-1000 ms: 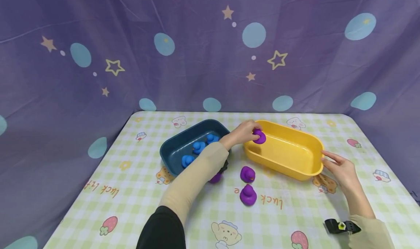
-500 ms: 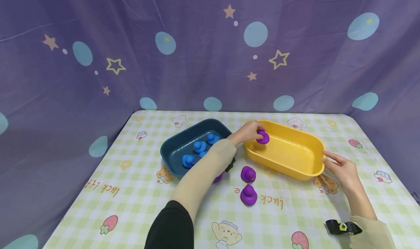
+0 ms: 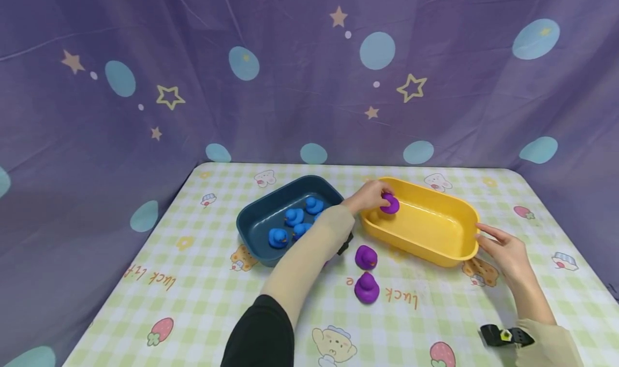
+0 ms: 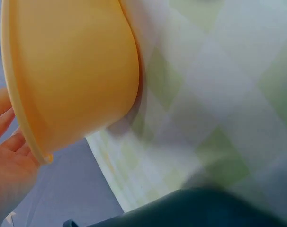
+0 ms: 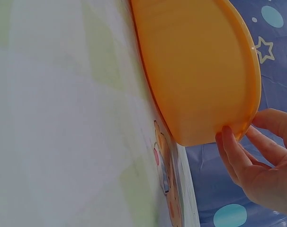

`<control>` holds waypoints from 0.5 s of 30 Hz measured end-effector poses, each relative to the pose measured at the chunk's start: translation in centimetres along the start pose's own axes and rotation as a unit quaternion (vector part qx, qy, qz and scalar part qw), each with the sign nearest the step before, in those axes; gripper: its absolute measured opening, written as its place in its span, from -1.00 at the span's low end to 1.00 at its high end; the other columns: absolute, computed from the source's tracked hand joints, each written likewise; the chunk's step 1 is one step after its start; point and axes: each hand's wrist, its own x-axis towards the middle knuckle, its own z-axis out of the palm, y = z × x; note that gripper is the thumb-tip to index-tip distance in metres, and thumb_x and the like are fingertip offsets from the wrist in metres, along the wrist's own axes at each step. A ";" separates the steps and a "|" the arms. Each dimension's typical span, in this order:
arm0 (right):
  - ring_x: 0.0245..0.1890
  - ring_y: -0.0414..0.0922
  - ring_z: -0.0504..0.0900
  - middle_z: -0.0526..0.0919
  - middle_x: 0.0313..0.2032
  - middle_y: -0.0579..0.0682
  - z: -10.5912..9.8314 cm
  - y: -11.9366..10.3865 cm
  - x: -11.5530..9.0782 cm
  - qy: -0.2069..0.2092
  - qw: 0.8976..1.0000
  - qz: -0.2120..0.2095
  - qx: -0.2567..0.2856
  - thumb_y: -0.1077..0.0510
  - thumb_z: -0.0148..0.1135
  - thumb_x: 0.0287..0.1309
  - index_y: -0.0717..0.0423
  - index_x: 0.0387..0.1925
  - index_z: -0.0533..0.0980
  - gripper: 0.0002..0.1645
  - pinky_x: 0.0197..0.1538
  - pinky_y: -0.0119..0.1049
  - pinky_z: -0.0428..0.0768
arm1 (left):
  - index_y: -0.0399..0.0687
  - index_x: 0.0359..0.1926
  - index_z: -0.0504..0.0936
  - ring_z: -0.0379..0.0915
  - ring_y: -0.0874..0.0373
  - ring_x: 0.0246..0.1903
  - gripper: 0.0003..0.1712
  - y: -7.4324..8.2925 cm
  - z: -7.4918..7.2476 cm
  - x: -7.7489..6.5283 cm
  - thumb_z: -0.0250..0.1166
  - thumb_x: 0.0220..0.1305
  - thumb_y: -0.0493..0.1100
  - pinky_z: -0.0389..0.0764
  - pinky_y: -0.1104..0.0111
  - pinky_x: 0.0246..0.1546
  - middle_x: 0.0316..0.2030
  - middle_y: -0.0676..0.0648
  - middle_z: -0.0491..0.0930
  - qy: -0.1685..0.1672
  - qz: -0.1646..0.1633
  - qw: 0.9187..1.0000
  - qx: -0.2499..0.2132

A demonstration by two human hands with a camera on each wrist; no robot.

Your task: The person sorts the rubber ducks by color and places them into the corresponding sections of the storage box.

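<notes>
My left hand (image 3: 369, 196) pinches a purple rubber duck (image 3: 389, 204) above the left end of the yellow basin (image 3: 419, 252). In the left wrist view, that hand's fingers (image 4: 6, 117) reach over the basin's rim, and the duck is hidden there. My right hand (image 3: 504, 253) holds the basin's right end at the rim; in the right wrist view, some fingertips (image 5: 228, 137) lie against the outer wall. Two purple ducks rest on the cloth, one behind (image 3: 366, 257) and one in front (image 3: 366, 288). Another purple thing is almost wholly covered by the left forearm.
Left of the yellow basin stands a dark teal basin (image 3: 250, 216) with several blue ducks (image 3: 294, 217) in it, partly covered by the left sleeve (image 3: 314, 259). A checked cloth (image 3: 203, 281) covers the table. A purple curtain (image 3: 290, 103) hangs behind.
My left hand has moved slightly right with the purple duck, farther over the yellow basin. The left forearm has shifted right too, uncovering more blue ducks. The right hand keeps its place.
</notes>
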 end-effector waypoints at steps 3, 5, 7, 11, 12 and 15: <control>-0.37 -0.57 0.46 0.38 -0.23 -0.43 0.1 -0.6 -0.5 -0.001 1.000 -0.002 0.000 -0.07 0.13 0.09 0.11 0.16 0.34 -0.38 -0.30 -0.61 0.51 | -0.20 -0.06 0.56 0.43 0.20 -0.16 -0.67 0.0 0.2 0.1 0.25 0.09 -0.25 0.40 0.64 -0.16 -0.15 -0.06 0.57 0.001 0.004 1.000 0.007; -0.37 -0.58 0.45 0.36 -0.23 -0.44 0.1 -0.7 -0.5 -0.006 1.000 -0.005 -0.006 -0.08 0.12 0.10 0.11 0.17 0.33 -0.37 -0.29 -0.61 0.50 | -0.20 -0.07 0.56 0.43 0.20 -0.14 -0.66 0.0 0.3 0.1 0.26 0.08 -0.25 0.39 0.63 -0.14 -0.15 -0.06 0.57 0.001 0.007 1.000 0.012; -0.36 -0.58 0.45 0.36 -0.20 -0.42 0.0 -0.4 -0.3 -0.007 1.000 -0.001 -0.007 -0.10 0.13 0.08 0.07 0.17 0.33 -0.37 -0.29 -0.61 0.50 | -0.19 -0.07 0.56 0.43 0.20 -0.13 -0.66 -0.1 0.4 0.1 0.26 0.08 -0.24 0.38 0.63 -0.12 -0.15 -0.06 0.57 -0.001 0.007 1.000 0.019; -0.34 -0.56 0.46 0.37 -0.17 -0.39 -0.2 1.6 1.2 0.004 1.000 0.011 -0.003 -0.19 0.16 0.01 -0.05 0.16 0.35 -0.33 -0.30 -0.62 0.50 | -0.17 -0.07 0.57 0.42 0.22 -0.12 -0.66 -0.2 0.6 0.1 0.27 0.07 -0.22 0.36 0.64 -0.09 -0.15 -0.04 0.57 -0.006 0.008 0.999 0.036; -0.34 -0.56 0.46 0.38 -0.17 -0.40 -0.3 2.3 1.6 0.005 1.000 0.012 -0.001 -0.21 0.16 -0.01 -0.06 0.16 0.35 -0.32 -0.30 -0.63 0.50 | -0.17 -0.07 0.57 0.42 0.23 -0.12 -0.66 -0.3 0.6 0.1 0.27 0.08 -0.22 0.36 0.64 -0.09 -0.14 -0.03 0.57 -0.007 0.008 0.999 0.040; -0.34 -0.55 0.48 0.39 -0.21 -0.44 -0.5 3.7 2.6 0.004 1.000 0.010 0.008 -0.23 0.17 -0.03 -0.07 0.16 0.35 -0.29 -0.33 -0.64 0.49 | -0.16 -0.07 0.57 0.42 0.22 -0.12 -0.67 -0.3 0.7 0.1 0.26 0.08 -0.24 0.36 0.63 -0.08 -0.14 -0.03 0.57 -0.008 0.010 0.999 0.041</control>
